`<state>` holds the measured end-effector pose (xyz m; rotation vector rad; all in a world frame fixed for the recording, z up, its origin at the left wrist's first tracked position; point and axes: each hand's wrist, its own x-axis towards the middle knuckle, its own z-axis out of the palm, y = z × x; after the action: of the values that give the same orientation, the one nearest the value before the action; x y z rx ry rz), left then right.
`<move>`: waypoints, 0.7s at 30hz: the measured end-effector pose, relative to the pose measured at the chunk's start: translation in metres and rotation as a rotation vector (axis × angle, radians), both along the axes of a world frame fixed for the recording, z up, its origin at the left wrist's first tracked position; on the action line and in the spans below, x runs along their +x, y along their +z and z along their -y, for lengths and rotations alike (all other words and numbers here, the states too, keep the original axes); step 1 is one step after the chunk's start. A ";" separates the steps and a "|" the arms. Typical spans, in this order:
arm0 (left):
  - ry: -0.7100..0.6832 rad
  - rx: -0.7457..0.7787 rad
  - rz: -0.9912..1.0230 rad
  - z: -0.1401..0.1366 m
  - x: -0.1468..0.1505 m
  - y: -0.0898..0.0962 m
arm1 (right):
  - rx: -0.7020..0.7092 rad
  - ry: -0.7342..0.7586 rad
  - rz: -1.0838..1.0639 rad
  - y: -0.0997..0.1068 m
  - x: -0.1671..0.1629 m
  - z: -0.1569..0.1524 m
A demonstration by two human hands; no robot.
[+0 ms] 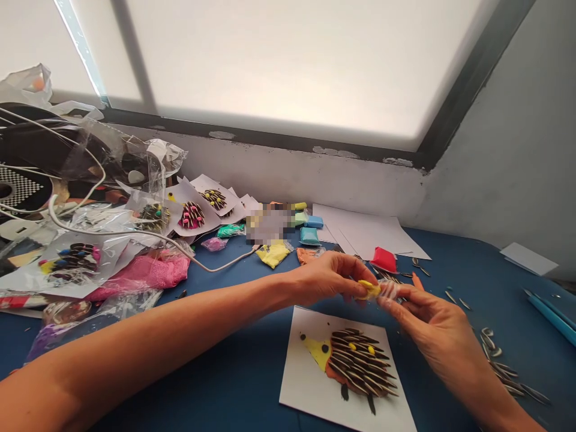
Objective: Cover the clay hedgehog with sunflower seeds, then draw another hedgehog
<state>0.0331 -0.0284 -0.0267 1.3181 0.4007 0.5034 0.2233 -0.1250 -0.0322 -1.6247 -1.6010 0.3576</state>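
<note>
My left hand (335, 277) pinches a small lump of yellow modelling clay (369, 290) between thumb and fingers. From the other side, my right hand (427, 318) grips the clear plastic wrapper (389, 290) that adjoins the clay. Below both hands lies a white card (299, 384) bearing a hedgehog picture. Its yellow clay face (316, 353) has black dots for the eye and nose, and striped sunflower seeds (360, 363) form the spines. Two yellow clay balls (362, 348) sit among those seeds. The palm side of my left hand is hidden.
Finished hedgehog cards (193, 213) and crumpled plastic bags crowd the left. Coloured clay packets, including a red one (384, 259) and a yellow one (273, 254), lie behind my hands. Loose sunflower seeds (508, 372) and a blue tool (551, 315) are at right. A white cable (157, 233) crosses the left.
</note>
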 end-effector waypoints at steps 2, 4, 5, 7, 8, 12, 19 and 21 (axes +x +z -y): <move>-0.007 -0.008 -0.009 0.000 0.000 0.002 | 0.010 -0.004 0.005 0.002 -0.001 0.000; 0.027 -0.005 -0.033 0.000 0.000 0.001 | 0.018 -0.011 0.006 0.004 -0.002 0.001; 0.051 -0.001 -0.045 0.000 0.000 0.000 | 0.022 -0.016 0.005 0.004 -0.002 0.001; 0.084 0.005 -0.054 -0.001 0.002 -0.003 | 0.025 -0.026 0.001 0.003 -0.004 0.001; 0.091 0.003 -0.051 -0.001 0.002 -0.005 | 0.023 -0.029 -0.003 0.002 -0.005 0.002; 0.098 -0.044 -0.015 0.000 0.005 -0.009 | 0.014 -0.025 -0.019 -0.002 -0.009 0.003; 0.109 -0.067 -0.029 0.005 0.006 -0.005 | 0.055 -0.002 0.001 0.003 -0.017 0.008; 0.119 -0.064 -0.034 0.005 0.006 -0.003 | 0.072 -0.006 0.017 0.005 -0.016 0.009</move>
<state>0.0387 -0.0339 -0.0294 1.2467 0.5219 0.5638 0.2069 -0.1340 -0.0271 -1.5819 -1.6032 0.2798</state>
